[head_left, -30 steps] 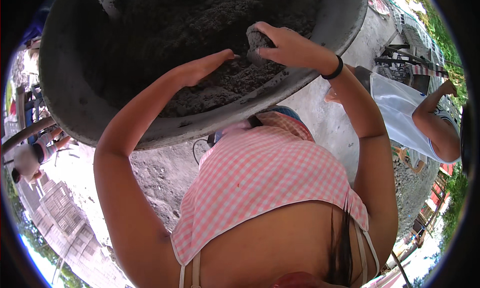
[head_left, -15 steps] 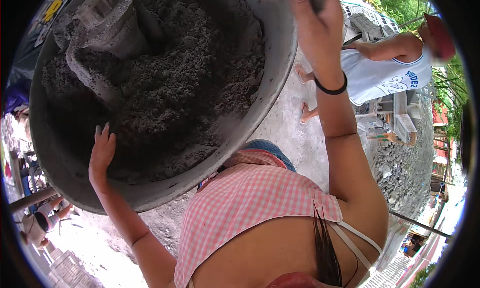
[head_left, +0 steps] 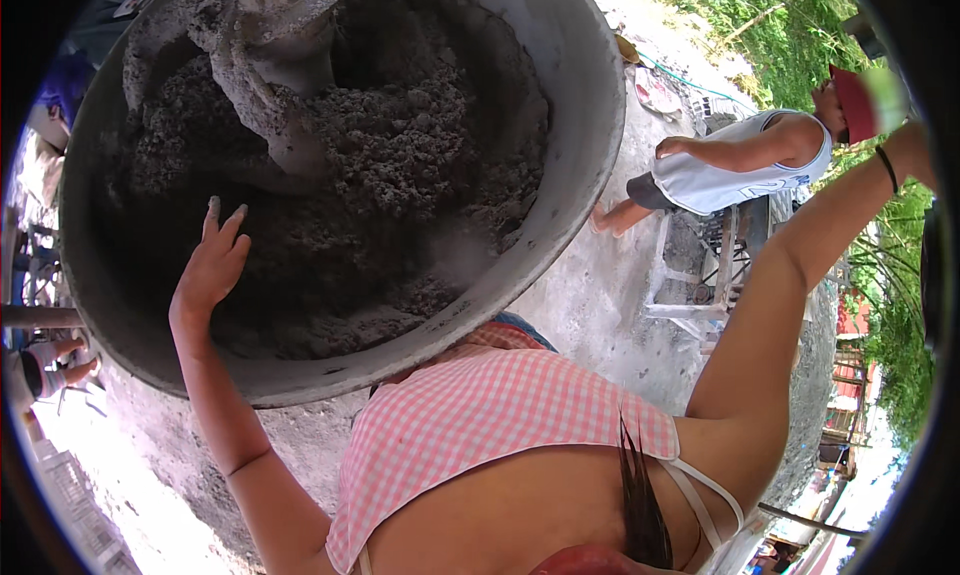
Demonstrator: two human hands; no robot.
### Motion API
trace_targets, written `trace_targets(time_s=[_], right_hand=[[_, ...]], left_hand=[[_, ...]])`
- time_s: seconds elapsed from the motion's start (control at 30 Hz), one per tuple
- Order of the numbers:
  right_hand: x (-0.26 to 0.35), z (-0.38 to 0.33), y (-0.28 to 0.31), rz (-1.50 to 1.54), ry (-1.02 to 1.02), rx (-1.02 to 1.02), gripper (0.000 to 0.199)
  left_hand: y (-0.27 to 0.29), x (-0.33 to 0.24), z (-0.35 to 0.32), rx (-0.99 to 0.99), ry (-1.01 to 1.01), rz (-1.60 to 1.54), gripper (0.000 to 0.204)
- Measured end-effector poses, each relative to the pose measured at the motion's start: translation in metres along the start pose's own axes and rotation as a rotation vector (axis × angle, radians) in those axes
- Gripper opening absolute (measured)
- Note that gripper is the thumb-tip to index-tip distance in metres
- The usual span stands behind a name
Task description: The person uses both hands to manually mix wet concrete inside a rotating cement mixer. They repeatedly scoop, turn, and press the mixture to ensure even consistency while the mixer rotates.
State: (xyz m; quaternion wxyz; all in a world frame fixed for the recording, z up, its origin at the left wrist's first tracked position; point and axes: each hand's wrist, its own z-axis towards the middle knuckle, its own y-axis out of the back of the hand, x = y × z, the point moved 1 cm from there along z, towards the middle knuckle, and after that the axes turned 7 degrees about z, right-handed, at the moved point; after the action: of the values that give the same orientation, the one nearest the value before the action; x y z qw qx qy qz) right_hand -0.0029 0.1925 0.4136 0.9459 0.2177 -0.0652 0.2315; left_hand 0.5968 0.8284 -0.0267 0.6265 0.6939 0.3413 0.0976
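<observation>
A large round metal mixing pan [head_left: 590,105] holds grey, crumbly mortar-like mix [head_left: 400,155]. A mix-caked central post [head_left: 290,50] with a curved mixing arm [head_left: 245,100] stands in it. My left hand [head_left: 213,260] is over the near left part of the pan, fingers spread, grey on the fingertips, holding nothing. Whether it touches the mix I cannot tell. My right arm reaches far out to the right, and my right hand [head_left: 912,155], past a black wristband [head_left: 887,168], is cut off by the dark rim of the picture. Its fingers are hidden.
To the right stands a person [head_left: 740,160] in a white sleeveless shirt and red cap, beside a metal frame stand [head_left: 690,310]. Another person [head_left: 55,365] is at the far left near a bar [head_left: 40,317]. Green plants [head_left: 760,25] grow beyond. Concrete ground surrounds the pan.
My right hand has swung from above the pan's right rim out to the far right. My left hand stays over the pan. The mixing arm and post appear farther right.
</observation>
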Motion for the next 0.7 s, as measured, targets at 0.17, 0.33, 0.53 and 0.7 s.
trace_targets(time_s=[0.17,0.33,0.53,0.7], right_hand=[[0.061,-0.067,-0.198,-0.256,0.691,0.630,0.051],[0.202,-0.289,-0.182,0.223,0.382,1.219,0.043],[0.328,-0.454,-0.150,0.616,0.678,1.515,0.046],[0.403,-0.520,-0.107,0.919,0.727,1.624,0.039]], left_hand=[[-0.007,0.026,-0.003,-0.027,-0.005,0.033,0.043],[-0.029,0.059,0.006,-0.084,-0.298,0.305,0.039],[0.007,0.030,-0.004,-0.576,0.167,0.258,0.046],[0.032,0.060,-0.012,-0.717,0.478,0.194,0.048]])
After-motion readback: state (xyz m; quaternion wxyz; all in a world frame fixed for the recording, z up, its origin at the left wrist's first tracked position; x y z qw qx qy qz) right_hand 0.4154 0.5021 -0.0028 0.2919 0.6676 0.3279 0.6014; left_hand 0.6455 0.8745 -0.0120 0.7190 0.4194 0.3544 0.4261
